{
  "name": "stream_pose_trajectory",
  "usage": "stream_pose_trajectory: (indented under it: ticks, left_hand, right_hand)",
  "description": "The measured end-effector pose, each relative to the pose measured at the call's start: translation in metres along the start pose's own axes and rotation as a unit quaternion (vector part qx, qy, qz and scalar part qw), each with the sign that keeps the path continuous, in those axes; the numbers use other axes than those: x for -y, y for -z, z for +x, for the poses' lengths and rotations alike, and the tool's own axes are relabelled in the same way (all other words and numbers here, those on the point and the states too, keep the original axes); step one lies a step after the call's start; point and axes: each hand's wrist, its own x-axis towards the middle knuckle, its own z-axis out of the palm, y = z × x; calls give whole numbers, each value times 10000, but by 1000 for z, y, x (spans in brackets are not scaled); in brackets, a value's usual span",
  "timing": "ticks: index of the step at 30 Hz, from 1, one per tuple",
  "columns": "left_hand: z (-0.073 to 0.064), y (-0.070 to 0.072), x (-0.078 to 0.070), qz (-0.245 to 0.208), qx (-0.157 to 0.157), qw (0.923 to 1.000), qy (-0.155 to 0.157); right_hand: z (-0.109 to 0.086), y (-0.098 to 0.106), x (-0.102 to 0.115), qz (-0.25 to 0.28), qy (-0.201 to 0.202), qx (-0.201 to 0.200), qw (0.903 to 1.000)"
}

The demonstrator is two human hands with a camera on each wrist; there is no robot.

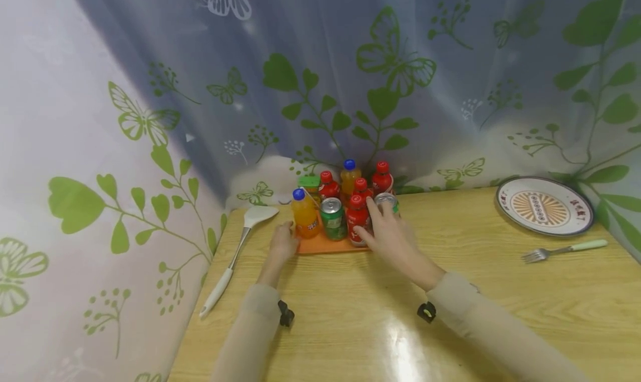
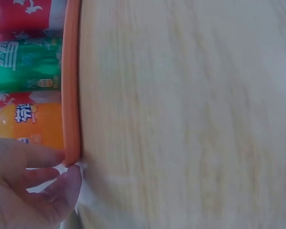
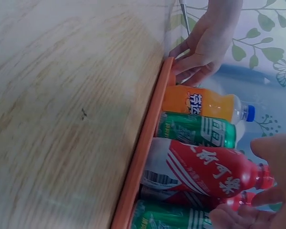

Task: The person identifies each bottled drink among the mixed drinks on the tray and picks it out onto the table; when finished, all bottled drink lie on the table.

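An orange tray [image 1: 333, 247] carries bottles and cans. My left hand [image 1: 284, 242] pinches its front left corner between thumb and fingers, as the left wrist view shows. Next to that hand stands an orange soda bottle [image 1: 306, 218] with a blue cap. A green soda can [image 1: 334, 221] stands beside it, then a red cola bottle [image 1: 356, 226]. My right hand [image 1: 395, 240] reaches over the tray's right end with fingers spread, the thumb beside the front cola bottle and the fingertips over another can [image 1: 387, 199]. In the right wrist view that green can [image 3: 167, 217] lies below my fingers.
More red cola bottles [image 1: 383, 177] and a second orange soda bottle [image 1: 350, 176] stand behind. A green-topped item [image 1: 309, 182] is at back left. A white-headed spatula [image 1: 235, 254] lies left. A plate [image 1: 545, 207] and a fork [image 1: 566, 251] lie right. A patterned curtain [image 1: 320, 65] borders the table.
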Motion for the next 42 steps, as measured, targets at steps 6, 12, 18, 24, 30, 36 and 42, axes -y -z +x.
stream_pose_trajectory:
  ticks: [6, 12, 18, 24, 30, 36, 42]
  left_hand:
    - [4, -1, 5, -67, -3, 9999, -137]
    - [6, -2, 8, 101, -43, 9993, -362]
    - [6, -4, 11, 62, 45, 9998, -205]
    - [6, -5, 8, 191, 69, 9997, -95]
    - [5, -5, 5, 303, 53, 9995, -31]
    - [3, -4, 4, 311, 33, 9995, -56]
    - [3, -6, 6, 284, 47, 9996, -47]
  right_hand:
    - [4, -12, 1, -120, 44, -275, 9995]
    - [5, -24, 0, -29, 152, -539, 9984]
    - [7, -32, -1, 23, 278, -753, 9968]
    - [8, -35, -1, 221, 341, -843, 9956]
    - [10, -35, 0, 283, 352, -918, 9948]
    - [10, -35, -1, 469, 342, -919, 9941]
    - [7, -31, -1, 1116, 117, -712, 9911]
